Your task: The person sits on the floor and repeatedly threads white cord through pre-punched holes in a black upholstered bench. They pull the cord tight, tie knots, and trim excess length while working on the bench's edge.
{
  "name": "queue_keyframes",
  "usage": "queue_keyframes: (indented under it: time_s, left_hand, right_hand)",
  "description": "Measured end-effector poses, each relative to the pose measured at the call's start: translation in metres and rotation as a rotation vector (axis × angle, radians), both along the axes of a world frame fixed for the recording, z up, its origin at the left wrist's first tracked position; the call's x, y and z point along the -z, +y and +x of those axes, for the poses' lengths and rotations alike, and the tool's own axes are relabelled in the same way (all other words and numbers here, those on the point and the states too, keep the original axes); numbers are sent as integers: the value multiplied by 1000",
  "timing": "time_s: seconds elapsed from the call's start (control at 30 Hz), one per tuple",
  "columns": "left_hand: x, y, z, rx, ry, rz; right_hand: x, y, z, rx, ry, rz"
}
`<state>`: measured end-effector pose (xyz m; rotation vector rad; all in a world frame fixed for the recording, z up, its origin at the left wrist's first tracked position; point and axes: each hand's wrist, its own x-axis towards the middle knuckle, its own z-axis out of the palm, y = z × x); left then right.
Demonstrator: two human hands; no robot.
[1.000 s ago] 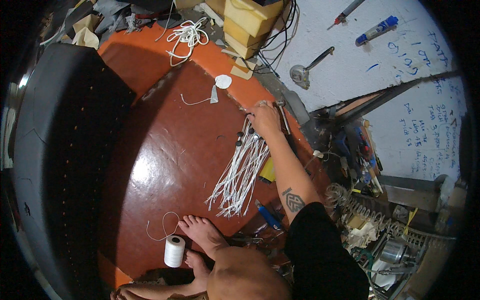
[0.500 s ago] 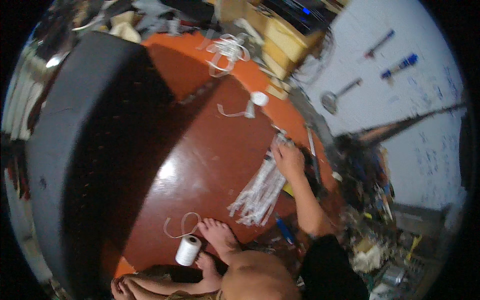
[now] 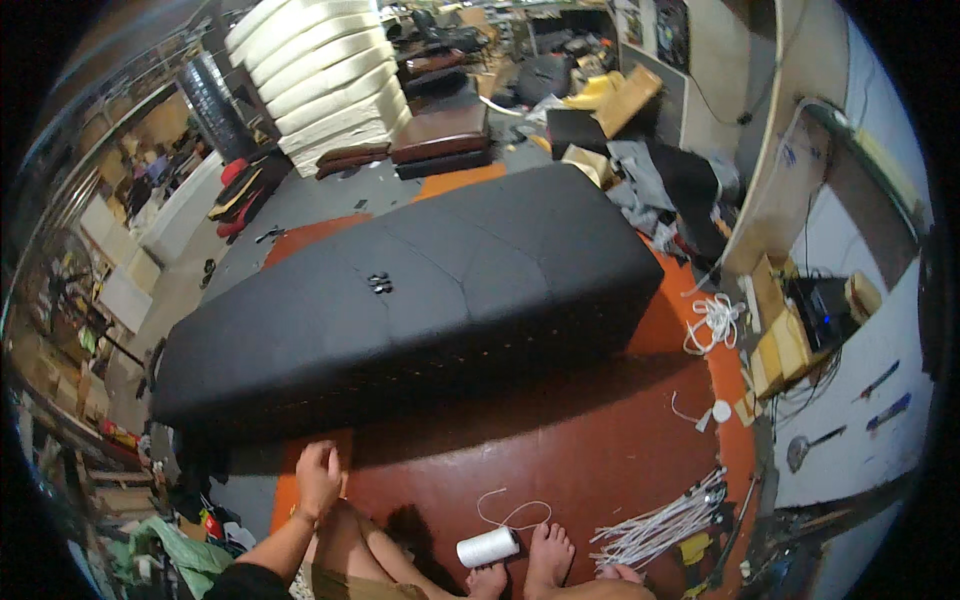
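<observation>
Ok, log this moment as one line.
left hand: in front of black bench, grip unclear | white spool: beside feet | white cord bundle: on floor | small dark pieces: atop bench

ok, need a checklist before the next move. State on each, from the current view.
1. Left hand empty: cannot tell; fingers curled, palm hidden.
2. Nothing lying on the black padded block: not ok; small dark pieces sit on top.
3. Spool of white thread upright: not ok; on its side on the floor.
4. Bundle of white strands apart from the spool: ok; a bare foot shows between them.
5. White rope neatly coiled: not ok; in a loose heap.
</observation>
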<state>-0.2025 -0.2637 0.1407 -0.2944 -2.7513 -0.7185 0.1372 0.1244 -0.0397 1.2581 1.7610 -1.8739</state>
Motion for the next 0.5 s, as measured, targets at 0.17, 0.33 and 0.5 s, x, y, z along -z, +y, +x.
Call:
queue_keyframes:
  time_s: [0.17, 0.33, 0.5]
  left_hand:
    - [-60, 77, -115, 125, 299, 142]
    - [-89, 142, -196, 193, 375, 198]
    - [-30, 180, -94, 527, -7, 415]
  right_hand:
    - [-77, 20, -34, 5, 178, 225]
    - [-176, 21, -13, 63, 403, 552]
    - [-228, 23, 89, -89, 844, 900]
